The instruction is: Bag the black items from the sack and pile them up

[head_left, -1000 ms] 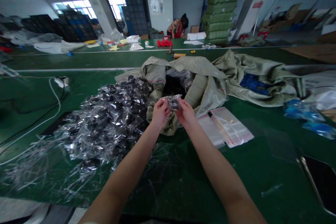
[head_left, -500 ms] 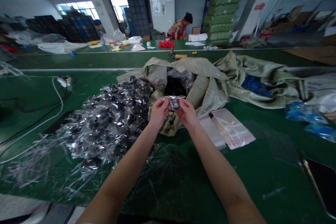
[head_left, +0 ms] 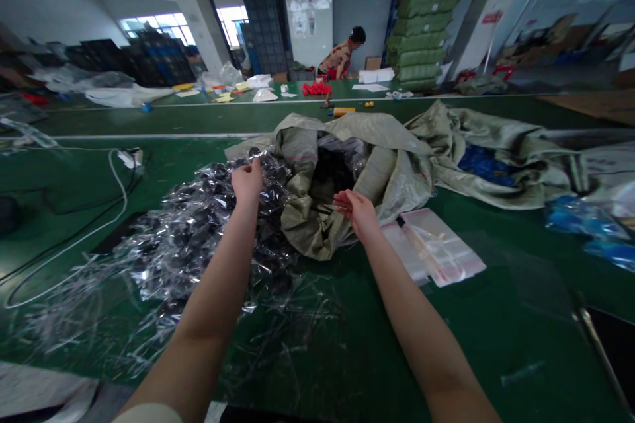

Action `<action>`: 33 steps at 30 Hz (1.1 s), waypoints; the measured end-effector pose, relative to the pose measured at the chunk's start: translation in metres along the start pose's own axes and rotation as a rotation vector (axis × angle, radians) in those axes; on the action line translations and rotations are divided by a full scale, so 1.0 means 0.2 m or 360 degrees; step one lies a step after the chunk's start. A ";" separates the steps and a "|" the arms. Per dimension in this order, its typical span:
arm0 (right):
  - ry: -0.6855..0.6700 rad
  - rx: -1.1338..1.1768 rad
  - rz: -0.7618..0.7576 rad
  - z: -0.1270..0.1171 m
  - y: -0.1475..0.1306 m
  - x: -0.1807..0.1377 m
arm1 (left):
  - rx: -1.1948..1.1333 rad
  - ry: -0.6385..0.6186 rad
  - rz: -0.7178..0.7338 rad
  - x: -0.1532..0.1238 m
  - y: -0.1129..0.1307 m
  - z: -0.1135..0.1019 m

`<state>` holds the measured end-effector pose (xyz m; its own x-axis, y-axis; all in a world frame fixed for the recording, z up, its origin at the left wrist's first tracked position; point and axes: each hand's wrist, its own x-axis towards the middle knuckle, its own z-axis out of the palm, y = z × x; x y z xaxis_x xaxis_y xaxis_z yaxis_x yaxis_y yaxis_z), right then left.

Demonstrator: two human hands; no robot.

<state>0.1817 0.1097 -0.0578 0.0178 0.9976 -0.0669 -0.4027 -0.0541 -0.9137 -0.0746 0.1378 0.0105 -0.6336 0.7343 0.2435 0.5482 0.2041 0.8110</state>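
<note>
My left hand (head_left: 247, 183) reaches out over the far edge of a heap of small clear packets with black parts (head_left: 198, 238). Its fingers curl down onto a packet at the top of the heap; that packet is hard to tell apart from the rest. My right hand (head_left: 353, 208) hovers at the mouth of an open woven grey-green sack (head_left: 307, 231), fingers stretched out and holding nothing. Dark contents show inside the sack's opening (head_left: 330, 172). All of this lies on a green table (head_left: 347, 330).
Flat empty clear bags (head_left: 436, 248) lie right of my right hand. A second crumpled sack with blue contents (head_left: 496, 155) is behind them, and blue packets (head_left: 585, 225) sit far right. Cables (head_left: 116, 192) run at left. A person (head_left: 342, 56) works at a far table.
Both hands held one small packet together in front of the sack. My left hand has now swung left to the heap with it, and my right hand has let go and opened.
</note>
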 end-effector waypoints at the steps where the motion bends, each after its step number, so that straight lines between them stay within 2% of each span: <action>1: 0.0011 -0.0226 -0.0094 -0.02 0.00 0.01 | 0.0086 -0.0013 -0.0006 0.03 0.00 -0.03; 3: -0.0004 -0.0819 -0.0366 -0.07 0.00 0.02 | 0.0240 -0.0021 0.0026 0.01 0.01 -0.06; 4: -0.0040 -0.1139 -0.0514 -0.09 -0.01 0.02 | 0.0307 0.0038 0.0071 -0.02 0.02 -0.07; 6: -0.0171 -0.1695 -0.0754 -0.11 -0.01 0.02 | 0.0540 0.0283 0.0274 -0.10 0.04 -0.05; 7: -0.0245 -0.1913 -0.0821 -0.12 -0.01 0.01 | 0.0637 0.0350 0.0391 -0.14 0.05 -0.03; 8: -0.0313 -0.2101 -0.0847 -0.13 -0.02 0.00 | 0.0722 0.0326 0.0513 -0.16 0.06 0.01; 9: -0.0362 -0.2270 -0.0837 -0.13 -0.02 0.00 | 0.0785 0.0222 0.0623 -0.18 0.08 0.05; 10: -0.0385 -0.2425 -0.0799 -0.13 -0.02 -0.01 | 0.0844 0.0029 0.0728 -0.18 0.09 0.11; 13: -0.0353 -0.2767 -0.0641 -0.12 -0.03 -0.04 | 0.0950 -0.0691 0.0985 -0.14 0.12 0.33; 14: -0.0331 -0.2825 -0.0614 -0.11 -0.04 -0.04 | 0.0954 -0.0848 0.1025 -0.12 0.13 0.42; 16: -0.0268 -0.2859 -0.0616 -0.11 -0.06 -0.05 | 0.0966 -0.1030 0.1045 -0.11 0.15 0.60; 19: -0.0118 -0.2831 -0.0651 -0.12 -0.10 -0.05 | 0.1005 -0.1200 0.0972 -0.13 0.17 0.84; 21: -0.0021 -0.2825 -0.0593 -0.16 -0.15 -0.04 | 0.1011 -0.1252 0.0890 -0.15 0.17 0.96; 23: 0.0053 -0.2829 -0.0466 -0.21 -0.20 -0.03 | 0.0986 -0.1259 0.0814 -0.15 0.16 1.02; 26: 0.0198 -0.2814 -0.0341 -0.31 -0.28 -0.03 | 0.0902 -0.1210 0.0745 -0.15 0.16 1.02; 29: 0.0319 -0.2835 -0.0274 -0.40 -0.34 -0.03 | 0.0741 -0.1117 0.0779 -0.15 0.18 0.91; 31: 0.0153 -0.2921 -0.0114 -0.44 -0.34 -0.03 | 0.0558 -0.1097 0.0858 -0.18 0.20 0.80; 33: -0.0145 -0.2995 0.0056 -0.47 -0.31 -0.06 | 0.0229 -0.1138 0.0917 -0.23 0.20 0.69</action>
<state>0.2917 0.0978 -0.0387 -0.0346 0.9907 -0.1318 0.9943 0.0207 -0.1050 0.0508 0.2008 -0.0417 0.2186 0.9620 0.1637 0.7663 -0.2731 0.5815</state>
